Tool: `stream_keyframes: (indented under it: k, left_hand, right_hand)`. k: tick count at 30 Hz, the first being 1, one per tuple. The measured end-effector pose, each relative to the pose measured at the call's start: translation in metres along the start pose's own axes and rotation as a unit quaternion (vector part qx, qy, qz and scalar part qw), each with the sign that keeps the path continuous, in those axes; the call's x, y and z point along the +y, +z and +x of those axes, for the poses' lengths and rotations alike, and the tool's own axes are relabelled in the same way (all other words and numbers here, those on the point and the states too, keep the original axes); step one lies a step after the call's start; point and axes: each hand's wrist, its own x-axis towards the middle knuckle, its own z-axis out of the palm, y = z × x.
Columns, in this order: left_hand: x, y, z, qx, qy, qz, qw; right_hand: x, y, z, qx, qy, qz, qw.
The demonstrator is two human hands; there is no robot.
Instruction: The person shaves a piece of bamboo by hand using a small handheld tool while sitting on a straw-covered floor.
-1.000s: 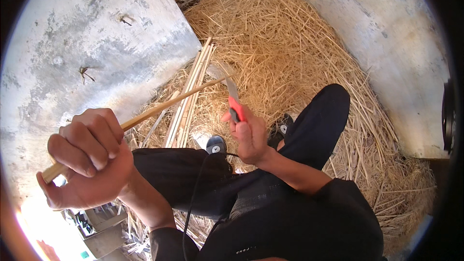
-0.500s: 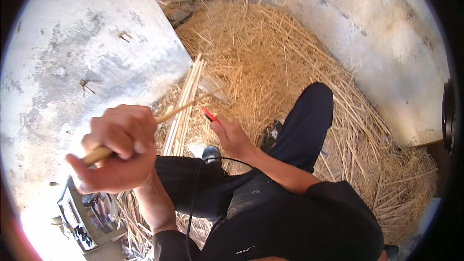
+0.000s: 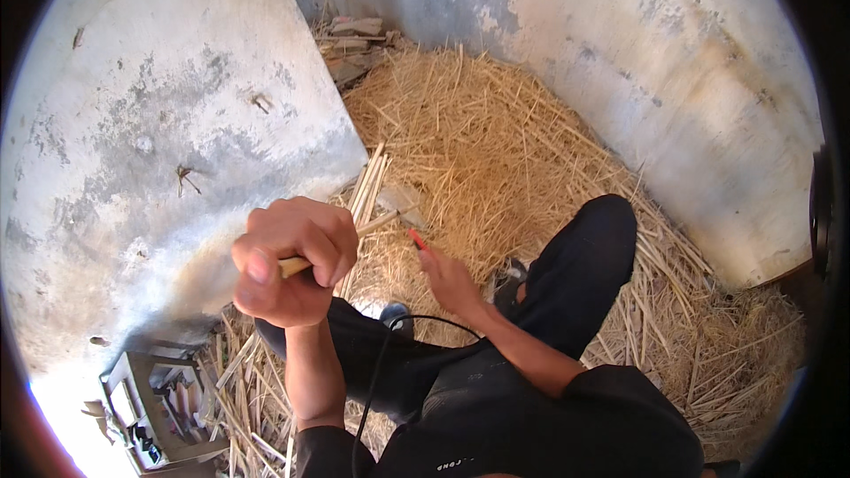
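Observation:
My left hand (image 3: 305, 270), raised in front of my left leg, is closed around a pale wooden stick (image 3: 381, 222). One end of the stick shows by the thumb, and the rest points away to the right. Lower down, my right hand (image 3: 453, 285) grips a small red-and-black tool (image 3: 418, 240), its kind hidden by the fingers. The tool's red end is close to the stick's far tip; I cannot tell whether they touch. Beyond my left hand, a bundle of long pale sticks (image 3: 368, 179) lies on the straw.
Straw and shavings (image 3: 496, 133) cover the floor. A worn wall (image 3: 159, 97) rises at the left, another (image 3: 584, 35) at the back right. An open wooden box (image 3: 133, 372) with odds and ends sits lower left. A black cable (image 3: 381, 363) crosses my lap.
My left hand has moved right with the stick, whose far tip now sits nearer the red tool. My right hand has shifted slightly. The view has tilted upward a little.

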Motion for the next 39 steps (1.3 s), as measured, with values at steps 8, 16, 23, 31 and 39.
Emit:
stream_keyframes:
  k: [8,16,23,31,39]
  left_hand:
    - [0.016,-0.006,-0.021,0.027,-0.002,0.058,0.998]
    - [0.017,-0.005,-0.028,0.086,-0.038,0.158,0.983]
    - [0.025,-0.017,-0.033,0.202,-0.077,0.159,0.963]
    - [0.006,-0.019,-0.042,0.278,-0.041,0.207,0.937]
    - [0.015,-0.019,-0.059,0.208,-0.052,0.185,0.959]
  right_hand:
    - [-0.045,0.024,-0.012,-0.014,0.041,0.049,0.998]
    - [-0.057,-0.009,0.029,-0.042,0.036,0.117,0.992]
    - [0.012,0.034,0.003,-0.101,0.155,-0.038,0.982]
    - [-0.026,0.004,0.035,-0.090,0.104,-0.094,0.986]
    - [-0.039,0.011,0.046,0.008,0.020,0.092,0.995]
